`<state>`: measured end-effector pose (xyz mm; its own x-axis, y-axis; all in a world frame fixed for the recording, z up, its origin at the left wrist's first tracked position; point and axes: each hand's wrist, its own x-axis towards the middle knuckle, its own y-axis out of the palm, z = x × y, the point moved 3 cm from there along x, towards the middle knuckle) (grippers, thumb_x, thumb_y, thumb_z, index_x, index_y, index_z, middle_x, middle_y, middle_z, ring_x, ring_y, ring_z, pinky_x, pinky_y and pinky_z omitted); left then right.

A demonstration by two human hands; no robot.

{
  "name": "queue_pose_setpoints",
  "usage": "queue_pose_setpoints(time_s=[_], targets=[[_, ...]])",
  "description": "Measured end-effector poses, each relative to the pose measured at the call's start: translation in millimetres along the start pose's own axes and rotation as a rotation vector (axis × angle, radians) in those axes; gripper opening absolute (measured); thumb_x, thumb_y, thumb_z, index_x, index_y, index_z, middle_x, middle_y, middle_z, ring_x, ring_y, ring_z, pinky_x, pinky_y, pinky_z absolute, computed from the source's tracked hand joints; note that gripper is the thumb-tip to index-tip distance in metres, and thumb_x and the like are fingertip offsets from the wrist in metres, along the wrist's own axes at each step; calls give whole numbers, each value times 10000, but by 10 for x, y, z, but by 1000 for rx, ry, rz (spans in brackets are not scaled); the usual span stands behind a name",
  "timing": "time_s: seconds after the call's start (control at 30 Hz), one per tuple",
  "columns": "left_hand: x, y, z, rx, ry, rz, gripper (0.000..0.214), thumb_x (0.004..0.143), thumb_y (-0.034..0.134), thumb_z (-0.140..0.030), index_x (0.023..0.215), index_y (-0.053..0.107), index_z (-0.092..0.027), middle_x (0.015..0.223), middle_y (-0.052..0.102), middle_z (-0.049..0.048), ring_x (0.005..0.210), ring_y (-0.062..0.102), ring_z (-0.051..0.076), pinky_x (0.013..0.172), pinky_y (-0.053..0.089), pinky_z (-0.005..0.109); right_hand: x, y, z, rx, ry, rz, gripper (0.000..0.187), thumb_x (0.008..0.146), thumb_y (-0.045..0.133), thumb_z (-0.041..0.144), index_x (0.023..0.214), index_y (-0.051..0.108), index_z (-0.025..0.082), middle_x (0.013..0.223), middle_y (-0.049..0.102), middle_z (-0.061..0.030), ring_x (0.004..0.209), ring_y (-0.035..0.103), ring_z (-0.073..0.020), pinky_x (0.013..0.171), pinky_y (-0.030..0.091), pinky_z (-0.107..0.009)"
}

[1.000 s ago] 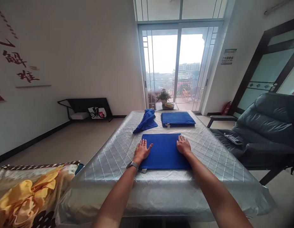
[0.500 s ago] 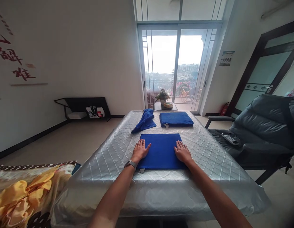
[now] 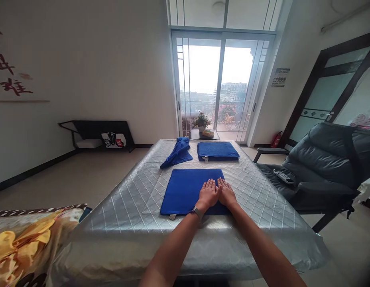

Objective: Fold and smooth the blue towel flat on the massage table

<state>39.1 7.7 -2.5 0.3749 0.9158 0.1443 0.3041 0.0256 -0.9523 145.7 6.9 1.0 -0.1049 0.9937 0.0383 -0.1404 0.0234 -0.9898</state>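
A blue folded towel [image 3: 182, 191] lies flat on the table, with a small white tag at its near left edge. My left hand [image 3: 208, 194] rests palm down on its right part, fingers stretched out. Right beside it, thumbs close together, my right hand [image 3: 227, 193] lies flat along the towel's right edge. Behind them is a neat stack of folded blue towels [image 3: 218, 150], tag facing me. To the left of that stack sits a crumpled blue towel [image 3: 177, 153].
A silver quilted cover [image 3: 134, 199] drapes the table. On the right stands a dark armchair [image 3: 319, 159] with a controller [image 3: 284, 177] on its seat. Yellow cloth [image 3: 32, 243] is heaped at the lower left. A potted plant [image 3: 202, 120] stands beyond the table's far end.
My left hand has slid right across the towel, from its left edge to beside my right hand. The right hand stays at the right edge. The view has shifted slightly.
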Motion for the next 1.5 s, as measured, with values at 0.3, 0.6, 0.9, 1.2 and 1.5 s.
queue_pose_setpoints(time_s=[0.3,0.6,0.9,1.2,1.5], targets=[[-516,-401,1042,105,-210,64,867,1006,48,-664,1614,264,-85,1689,207,120,1570,151,247,1287,123,432,-8,-59,61,40,37,1,648,1055,209,380,1622,260,72,1694,206,-82,1567,165,-195,1263,98,-376],[-956,-565,1553,188,-318,54,840,1021,39,-625,1618,229,-66,1695,172,125,1573,135,240,1284,92,429,-24,-104,81,-5,49,-25,630,1053,212,348,1618,278,75,1690,222,-91,1566,171,-199,1261,115,-389],[-950,-558,1517,189,-311,32,850,1017,22,-633,1615,251,-74,1687,206,126,1568,162,246,1280,101,434,-628,-121,132,-65,-10,-15,628,1064,209,362,1621,265,76,1688,211,-84,1566,174,-217,1266,133,-426],[-950,-604,1476,238,-326,38,827,1030,94,-621,1616,228,-54,1685,194,152,1569,142,260,1281,118,442,-751,-80,137,-12,12,36,643,1069,199,389,1627,233,70,1695,177,-86,1570,159,-220,1271,117,-430],[-777,-319,-14,80,120,25,789,1047,35,-578,1603,291,-80,1683,222,115,1567,159,204,1291,124,400,-768,-63,121,-38,-16,29,612,1068,232,359,1633,253,126,1699,175,-89,1571,151,-221,1264,138,-430]])
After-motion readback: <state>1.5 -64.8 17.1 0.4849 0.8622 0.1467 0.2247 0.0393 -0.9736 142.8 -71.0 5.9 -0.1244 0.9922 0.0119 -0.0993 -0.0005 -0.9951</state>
